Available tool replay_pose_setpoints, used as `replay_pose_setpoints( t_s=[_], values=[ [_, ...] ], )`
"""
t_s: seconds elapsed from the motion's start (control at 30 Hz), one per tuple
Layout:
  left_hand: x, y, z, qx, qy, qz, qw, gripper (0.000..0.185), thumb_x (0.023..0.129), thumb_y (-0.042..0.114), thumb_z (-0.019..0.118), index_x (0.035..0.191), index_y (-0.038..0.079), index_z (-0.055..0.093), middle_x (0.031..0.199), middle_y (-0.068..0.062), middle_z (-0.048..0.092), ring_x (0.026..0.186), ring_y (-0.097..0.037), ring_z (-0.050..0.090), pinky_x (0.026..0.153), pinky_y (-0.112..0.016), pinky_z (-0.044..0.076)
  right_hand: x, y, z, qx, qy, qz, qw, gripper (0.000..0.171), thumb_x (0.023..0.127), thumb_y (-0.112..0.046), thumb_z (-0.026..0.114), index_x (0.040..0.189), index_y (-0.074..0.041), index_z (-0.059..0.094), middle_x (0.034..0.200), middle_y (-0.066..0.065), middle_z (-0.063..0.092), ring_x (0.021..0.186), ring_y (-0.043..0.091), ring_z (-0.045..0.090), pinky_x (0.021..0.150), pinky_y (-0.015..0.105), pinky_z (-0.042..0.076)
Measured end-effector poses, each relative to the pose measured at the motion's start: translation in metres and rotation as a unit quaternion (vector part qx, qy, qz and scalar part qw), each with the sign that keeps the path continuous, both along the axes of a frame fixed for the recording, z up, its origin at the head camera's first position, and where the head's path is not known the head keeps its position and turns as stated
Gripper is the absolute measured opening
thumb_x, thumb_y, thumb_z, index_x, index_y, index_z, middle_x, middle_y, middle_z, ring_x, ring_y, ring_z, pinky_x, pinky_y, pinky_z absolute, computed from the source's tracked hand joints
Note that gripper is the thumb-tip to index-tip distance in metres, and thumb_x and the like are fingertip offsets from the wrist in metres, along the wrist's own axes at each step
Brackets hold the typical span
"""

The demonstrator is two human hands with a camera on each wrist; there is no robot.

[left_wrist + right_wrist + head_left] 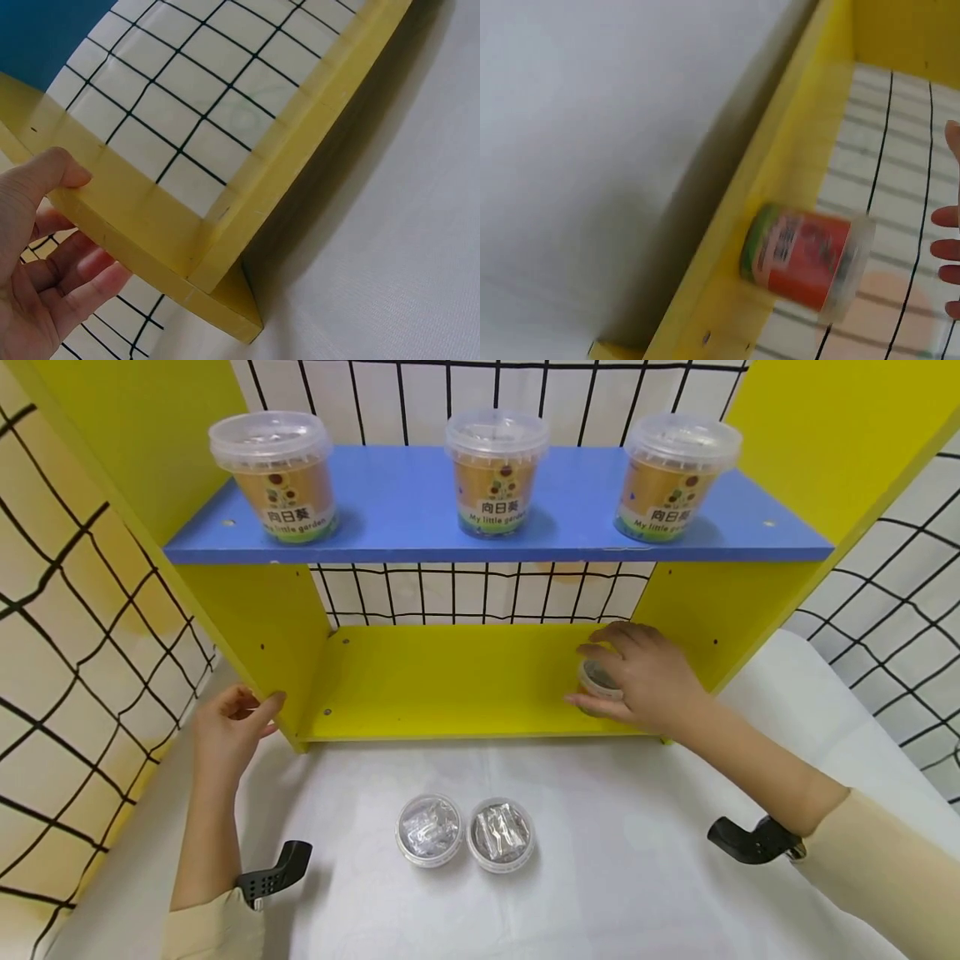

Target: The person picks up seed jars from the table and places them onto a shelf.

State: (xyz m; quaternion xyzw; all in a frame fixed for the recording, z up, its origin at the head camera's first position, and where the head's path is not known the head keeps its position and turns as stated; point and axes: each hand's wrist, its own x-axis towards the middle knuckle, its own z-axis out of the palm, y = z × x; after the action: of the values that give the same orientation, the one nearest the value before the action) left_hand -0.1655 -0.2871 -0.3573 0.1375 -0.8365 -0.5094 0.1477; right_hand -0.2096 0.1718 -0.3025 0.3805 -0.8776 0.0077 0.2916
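Note:
A small plastic cup [598,680] with a clear lid stands on the right of the yellow lower shelf [442,681]. Its red label shows in the right wrist view, where the cup [799,259] is slightly blurred. Around it in the head view is my right hand [648,681], fingers spread; the right wrist view shows the fingertips [946,250] apart from the lid. My left hand [228,727] holds the front edge of the left yellow side panel [127,240], thumb on the inner face and fingers on the outer side.
Three lidded cups with orange labels, left [288,485], middle [495,477] and right [667,485], stand on the blue upper shelf [390,493]. Two lidded cups, one [430,831] beside the other [501,835], sit on the white cloth [600,860]. Black wire grid [97,635] surrounds the unit.

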Motion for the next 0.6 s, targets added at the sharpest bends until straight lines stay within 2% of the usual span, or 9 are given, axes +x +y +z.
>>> replay_pose_setpoints(
  t_s=[0.1, 0.17, 0.3, 0.47, 0.6],
  values=[
    [0.001, 0.000, 0.001, 0.000, -0.003, 0.004, 1.0000, 0.031, 0.085, 0.032, 0.064, 0.099, 0.004, 0.057, 0.077, 0.015, 0.055, 0.072, -0.002, 0.055, 0.062, -0.011, 0.051, 0.011, -0.009, -0.003, -0.007, 0.020, 0.044, 0.999, 0.071, 0.085, -0.069, 0.036, 0.103, -0.006, 0.063, 0.103, 0.015, 0.061, 0.099, 0.034, 0.055, 0.085, 0.047, 0.048],
    [0.001, 0.001, 0.000, 0.001, -0.006, 0.006, 1.0000, 0.031, 0.085, 0.032, 0.064, 0.098, 0.005, 0.057, 0.078, 0.014, 0.055, 0.073, -0.003, 0.055, 0.062, -0.011, 0.051, 0.019, -0.015, -0.004, -0.001, 0.015, 0.057, 0.998, 0.069, 0.085, -0.068, 0.038, 0.103, -0.006, 0.062, 0.103, 0.014, 0.060, 0.099, 0.033, 0.054, 0.084, 0.046, 0.047],
    [0.001, 0.000, 0.000, 0.006, -0.004, 0.007, 0.9999, 0.031, 0.085, 0.030, 0.065, 0.099, 0.004, 0.057, 0.076, 0.015, 0.055, 0.072, -0.003, 0.055, 0.062, -0.011, 0.051, 0.034, -0.026, -0.008, 0.019, 0.003, 0.061, 0.998, 0.067, 0.085, -0.067, 0.039, 0.106, -0.007, 0.062, 0.104, 0.013, 0.059, 0.101, 0.032, 0.053, 0.089, 0.046, 0.046],
    [0.000, 0.001, 0.001, 0.008, -0.003, 0.006, 0.9999, 0.034, 0.085, 0.030, 0.065, 0.102, 0.002, 0.058, 0.075, 0.016, 0.055, 0.072, -0.003, 0.055, 0.062, -0.011, 0.051, 0.051, -0.037, -0.014, 0.034, -0.022, 0.064, 0.997, 0.065, 0.086, -0.068, 0.037, 0.113, -0.014, 0.061, 0.108, 0.013, 0.059, 0.100, 0.031, 0.055, 0.088, 0.046, 0.047],
    [0.001, 0.001, 0.001, 0.007, -0.005, 0.005, 0.9999, 0.030, 0.085, 0.032, 0.065, 0.098, 0.007, 0.058, 0.077, 0.014, 0.056, 0.073, -0.004, 0.055, 0.062, -0.011, 0.051, 0.064, -0.046, -0.021, 0.047, -0.044, 0.076, 0.995, 0.063, 0.085, -0.067, 0.042, 0.118, -0.016, 0.060, 0.111, 0.011, 0.058, 0.100, 0.027, 0.055, 0.084, 0.042, 0.050]
  ],
)
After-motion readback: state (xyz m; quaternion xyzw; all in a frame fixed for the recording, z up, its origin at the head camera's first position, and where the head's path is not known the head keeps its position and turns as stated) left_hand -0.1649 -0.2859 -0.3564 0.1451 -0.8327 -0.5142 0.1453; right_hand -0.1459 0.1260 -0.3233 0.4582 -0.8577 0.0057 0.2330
